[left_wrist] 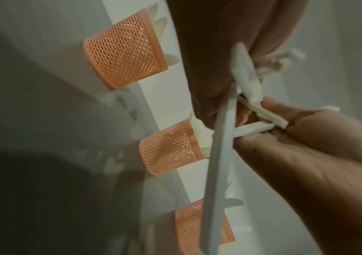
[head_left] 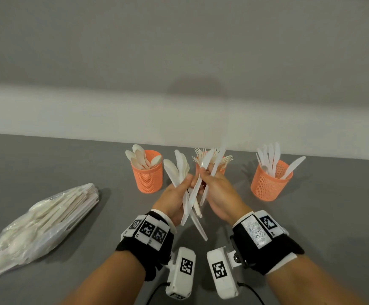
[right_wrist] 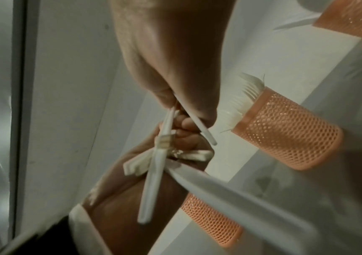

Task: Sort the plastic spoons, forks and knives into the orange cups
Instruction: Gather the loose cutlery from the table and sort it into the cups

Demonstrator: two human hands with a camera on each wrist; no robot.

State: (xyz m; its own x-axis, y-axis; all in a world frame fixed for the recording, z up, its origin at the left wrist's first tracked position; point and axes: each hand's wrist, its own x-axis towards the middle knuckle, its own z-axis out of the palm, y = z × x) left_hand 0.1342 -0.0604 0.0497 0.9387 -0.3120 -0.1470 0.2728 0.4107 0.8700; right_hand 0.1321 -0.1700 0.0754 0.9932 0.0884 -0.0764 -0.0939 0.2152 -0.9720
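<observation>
Grey surface, three orange cups: your left hand grips the spoons; your right hand pinches knives. Separate types fully before dropping.

Middle cup behind hands

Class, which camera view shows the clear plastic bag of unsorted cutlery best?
The head view. The plastic bag lies whole on the grey table, left of the left hand, with pale cutlery visible through it. Neither wrist view shows the bag at all; they show only hands, held cutlery and orange cups.
</observation>
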